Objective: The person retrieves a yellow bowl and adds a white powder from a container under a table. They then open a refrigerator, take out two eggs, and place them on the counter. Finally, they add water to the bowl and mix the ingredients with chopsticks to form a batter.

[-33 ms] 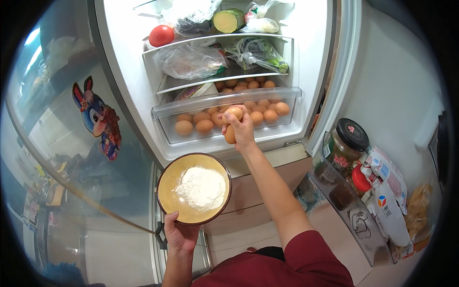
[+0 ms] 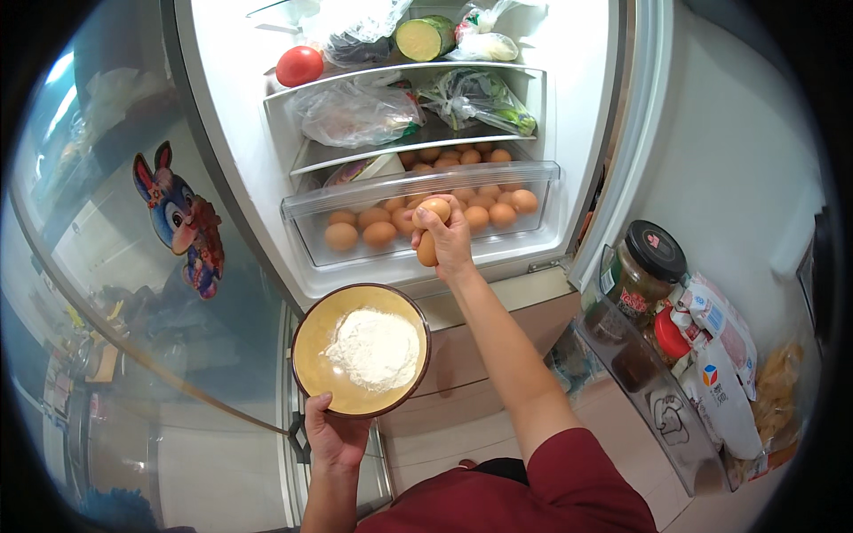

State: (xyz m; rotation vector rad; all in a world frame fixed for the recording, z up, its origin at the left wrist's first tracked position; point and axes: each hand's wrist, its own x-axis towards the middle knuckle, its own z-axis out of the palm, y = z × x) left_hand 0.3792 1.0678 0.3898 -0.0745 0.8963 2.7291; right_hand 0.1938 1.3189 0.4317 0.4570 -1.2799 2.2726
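Note:
My left hand [image 2: 336, 435] grips the near rim of a yellow bowl [image 2: 313, 355] with a dark edge, thumb over the rim. A heap of white powder [image 2: 378, 349] lies in the bowl. In front of the fridge drawer, my right hand [image 2: 451, 240] is closed around two brown eggs; the upper egg [image 2: 434, 210] shows at the fingertips and the lower egg [image 2: 427, 250] under the palm. Behind that hand, many more brown eggs [image 2: 379, 234] fill the clear drawer [image 2: 306, 208]. The fingers' far side is partly hidden.
Above the drawer, shelves hold bagged vegetables [image 2: 475, 99], a tomato [image 2: 299, 67] and a cut green gourd [image 2: 425, 39]. The fridge door [image 2: 737, 151] stands open at the right, its bin holding a dark-lidded jar [image 2: 649, 262] and packets [image 2: 720, 382]. A rabbit sticker [image 2: 182, 218] is on the left panel.

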